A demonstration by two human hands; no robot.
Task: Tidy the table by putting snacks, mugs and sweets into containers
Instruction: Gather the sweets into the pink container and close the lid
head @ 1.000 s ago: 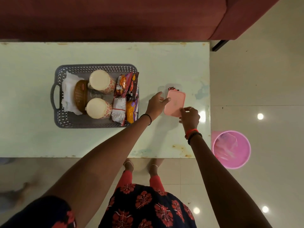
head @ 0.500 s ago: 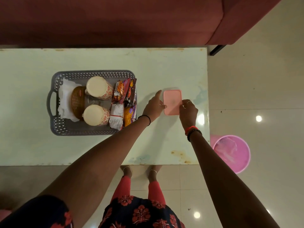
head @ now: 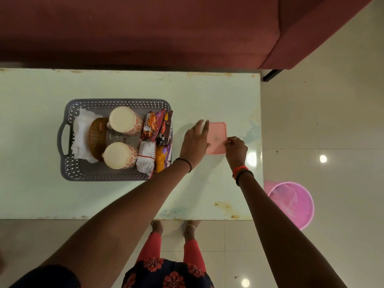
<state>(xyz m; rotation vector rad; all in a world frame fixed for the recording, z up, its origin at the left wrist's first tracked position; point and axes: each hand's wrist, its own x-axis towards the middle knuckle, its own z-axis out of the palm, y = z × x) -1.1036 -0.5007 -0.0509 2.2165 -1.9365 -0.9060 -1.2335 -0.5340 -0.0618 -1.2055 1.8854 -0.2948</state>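
A small pink lidded box (head: 217, 138) lies flat on the pale green table (head: 124, 196), right of centre. My left hand (head: 195, 140) rests against its left side with the fingers straight, pointing away from me. My right hand (head: 236, 149) grips the box's right edge with curled fingers. To the left stands a grey plastic basket (head: 68, 167). It holds two patterned mugs (head: 125, 121) (head: 120, 155), several snack packets (head: 155, 140), a small brown wicker basket (head: 97, 138) and white paper (head: 80, 129).
A dark red sofa (head: 166, 28) runs along the far side of the table. A pink bucket (head: 291, 202) stands on the tiled floor just past the table's right end. My feet are at the near table edge.
The pink lid, tilted over the box a second ago, now lies flat and square on it. My left hand's fingers have straightened along the left side; my right hand stays at the right edge.
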